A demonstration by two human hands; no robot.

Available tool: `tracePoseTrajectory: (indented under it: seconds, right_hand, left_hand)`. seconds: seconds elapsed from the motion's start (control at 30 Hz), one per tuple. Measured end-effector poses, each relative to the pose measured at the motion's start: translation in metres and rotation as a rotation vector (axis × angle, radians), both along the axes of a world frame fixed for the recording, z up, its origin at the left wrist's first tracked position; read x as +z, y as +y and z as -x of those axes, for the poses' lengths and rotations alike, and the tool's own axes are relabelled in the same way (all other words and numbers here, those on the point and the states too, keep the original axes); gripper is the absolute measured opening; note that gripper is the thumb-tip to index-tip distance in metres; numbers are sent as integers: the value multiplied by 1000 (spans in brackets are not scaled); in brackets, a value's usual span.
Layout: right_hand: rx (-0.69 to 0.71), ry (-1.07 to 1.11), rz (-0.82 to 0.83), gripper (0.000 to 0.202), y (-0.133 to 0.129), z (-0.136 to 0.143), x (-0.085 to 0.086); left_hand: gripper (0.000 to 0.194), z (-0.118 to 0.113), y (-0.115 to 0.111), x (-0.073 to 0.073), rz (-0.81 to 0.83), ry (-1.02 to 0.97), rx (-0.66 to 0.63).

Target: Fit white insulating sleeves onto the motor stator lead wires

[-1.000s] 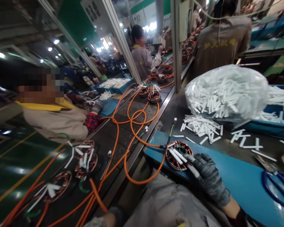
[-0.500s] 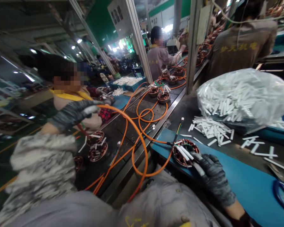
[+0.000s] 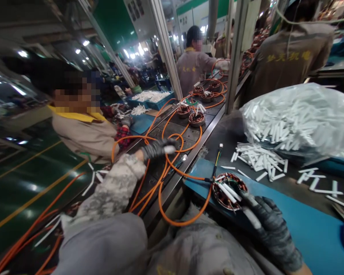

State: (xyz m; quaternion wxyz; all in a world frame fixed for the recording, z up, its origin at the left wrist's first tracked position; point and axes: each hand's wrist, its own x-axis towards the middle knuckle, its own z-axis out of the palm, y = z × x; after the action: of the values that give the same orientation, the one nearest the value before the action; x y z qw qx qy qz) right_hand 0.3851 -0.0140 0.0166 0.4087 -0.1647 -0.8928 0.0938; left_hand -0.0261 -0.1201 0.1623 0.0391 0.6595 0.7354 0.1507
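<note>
My left hand (image 3: 160, 148), in a grey glove with pale fingertips, reaches over the belt. Its fingers are together on an orange cable (image 3: 167, 162), though their hold is partly hidden. At the right, a wound copper motor stator (image 3: 227, 202) lies on a blue mat (image 3: 309, 229). White sleeves (image 3: 228, 192) cross its opening. My gloved right hand (image 3: 271, 225) grips the stator's near right rim between thumb and fingers. From the stator's left side come the orange cable and a short wire lead with a white connector (image 3: 221, 146).
Loose white sleeves (image 3: 260, 160) lie beside a clear bag (image 3: 301, 118) full of them. More stators (image 3: 197, 119) and looped cables stand along the belt, bordered by a metal rail (image 3: 174, 191). A co-worker (image 3: 80, 133) sits across at left; others work farther off.
My left hand has swung right and lower, from the far left to over the belt, bringing the raised cable loop down. My right hand stays at the stator. The view has shifted slightly.
</note>
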Motion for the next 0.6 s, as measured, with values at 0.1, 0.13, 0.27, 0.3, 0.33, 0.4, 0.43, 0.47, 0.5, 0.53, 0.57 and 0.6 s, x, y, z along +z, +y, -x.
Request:
tracePoseTrajectory:
  seconds: [0.1,0.13,0.27,0.3,0.33,0.4,0.43,0.47,0.5,0.53,0.57,0.6]
  right_hand:
    - [58,0,19,31,4,0,0]
    - [66,-1,49,31,5,1,0]
    - [25,16,193,29,7,5,-2]
    - [6,20,229,29,8,6,-2]
    - [-15,21,265,29,8,8,-3]
    - [-47,13,323,32,10,10,-4]
    - [-53,5,336,33,11,12,-4]
    - [-50,-6,336,34,13,13,-5]
    - [-43,-13,324,35,14,13,-5]
    - [-33,-21,307,34,16,14,-6]
    - [-19,-28,292,35,18,15,-6]
    - [-7,-37,286,35,20,15,-6]
  left_hand:
    - [98,-55,-26,-64,132,-50,-384]
    - [119,-73,-39,-86,139,-11,-460]
    - [132,-128,-84,-156,60,153,-307]
    - [123,-134,-89,-164,27,194,-223]
    - [110,-137,-90,-169,-6,234,-120]
    - [81,-130,-81,-170,-41,302,124]
    - [70,-122,-73,-167,-27,322,243]
    - [63,-111,-64,-164,7,329,343]
    - [61,-98,-53,-160,52,327,424]
    - [61,-84,-44,-156,93,321,491]
    - [62,-69,-36,-152,121,312,551]
    - [63,-54,-30,-148,138,303,604]
